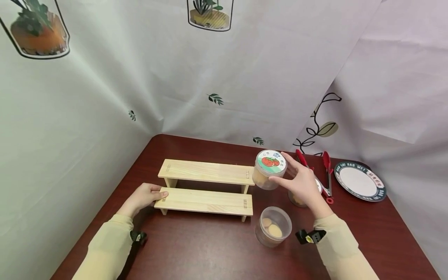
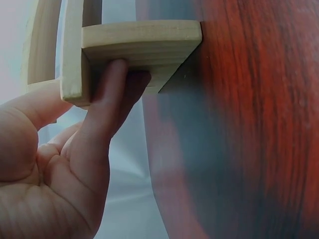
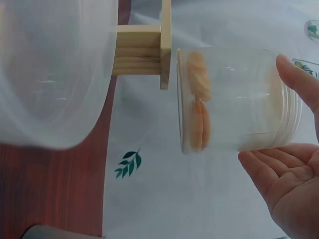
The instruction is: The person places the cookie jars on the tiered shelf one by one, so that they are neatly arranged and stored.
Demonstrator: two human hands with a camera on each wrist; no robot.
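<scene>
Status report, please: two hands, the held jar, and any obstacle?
Left hand grips lower shelf's left end. Right hand holds lidded jar, raised. Open jar stands nearby, seemingly not blocking.

1. Clear round plastic jar (image 1: 263, 179) w/ screw-ridged top, lidded; lid (image 1: 271, 161) has green/white label, red tomato pic. Tan rounded pcs (image 3: 200, 124) at btm, rest of jar mostly unfilled.
2. Jar pose: upright, off the table, R hand (image 1: 302, 182) gripping it near the top. It's at the R end of the upper board (image 1: 206, 171), base a bit higher than board & apart from it.
3. Pale bare-wood two-step rack (image 1: 171, 182): long flat boards on short legs, upper behind lower, both level, standing on table. L hand (image 1: 141, 196) pinches lower board (image 1: 206, 200) at L end, thumb on top, fingers under.
</scene>
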